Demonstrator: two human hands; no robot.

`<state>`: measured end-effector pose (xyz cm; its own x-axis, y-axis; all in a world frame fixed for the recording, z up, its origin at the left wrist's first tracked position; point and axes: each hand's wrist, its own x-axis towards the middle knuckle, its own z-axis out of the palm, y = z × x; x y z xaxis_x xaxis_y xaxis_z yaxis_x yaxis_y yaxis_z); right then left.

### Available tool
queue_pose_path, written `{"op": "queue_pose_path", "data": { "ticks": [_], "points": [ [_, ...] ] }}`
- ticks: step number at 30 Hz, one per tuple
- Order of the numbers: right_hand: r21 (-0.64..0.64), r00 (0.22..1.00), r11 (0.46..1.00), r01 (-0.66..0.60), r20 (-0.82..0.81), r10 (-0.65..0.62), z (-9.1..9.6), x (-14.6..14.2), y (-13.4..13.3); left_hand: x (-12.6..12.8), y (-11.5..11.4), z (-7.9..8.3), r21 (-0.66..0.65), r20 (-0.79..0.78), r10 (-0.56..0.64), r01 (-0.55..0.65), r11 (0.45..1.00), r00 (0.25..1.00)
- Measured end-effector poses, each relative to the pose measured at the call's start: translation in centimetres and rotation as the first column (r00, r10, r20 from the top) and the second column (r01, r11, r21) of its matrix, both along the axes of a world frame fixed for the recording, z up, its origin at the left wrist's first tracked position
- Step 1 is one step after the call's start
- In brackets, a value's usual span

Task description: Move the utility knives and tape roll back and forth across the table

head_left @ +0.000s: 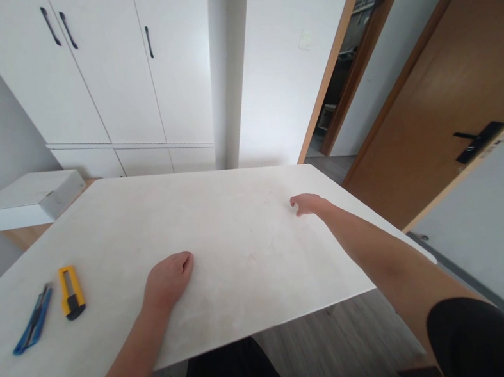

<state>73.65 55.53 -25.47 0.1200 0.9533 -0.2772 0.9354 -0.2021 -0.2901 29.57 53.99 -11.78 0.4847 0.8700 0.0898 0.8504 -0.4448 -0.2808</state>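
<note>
Two bare hands are in my view. On the left hand (168,280) the fingers are folded together in a loose fist, low at the near part of the white table (228,218). The right hand (307,203) reaches toward the table's right end, fingers curled toward the thumb around a pale spot; I cannot tell whether that is something held or just tabletop. Left of the left hand I see a yellow cutter (73,297), and just beside it a blue cutter (34,323), lying slanted. Farther out stand white cupboards (113,63).
</note>
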Motion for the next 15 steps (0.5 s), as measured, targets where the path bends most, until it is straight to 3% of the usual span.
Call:
{"op": "queue_pose_path", "data": {
  "ticks": [9,12,15],
  "points": [
    [-0.081,0.998,0.997,-0.016,-0.061,0.011,0.5,-0.2,-0.6,0.1,0.1,0.0,0.006,-0.026,0.010,-0.010,1.000,1.000],
    [-0.086,1.000,0.996,0.018,-0.016,-0.020,1.8,-1.1,-0.9,0.2,-0.1,0.1,-0.002,-0.020,0.002,-0.002,1.000,1.000],
    [0.057,0.997,0.996,0.074,0.032,-0.076,4.5,-4.2,0.1,0.6,-0.4,0.2,-0.019,-0.002,0.012,-0.012,1.000,1.000]
  ]
}}
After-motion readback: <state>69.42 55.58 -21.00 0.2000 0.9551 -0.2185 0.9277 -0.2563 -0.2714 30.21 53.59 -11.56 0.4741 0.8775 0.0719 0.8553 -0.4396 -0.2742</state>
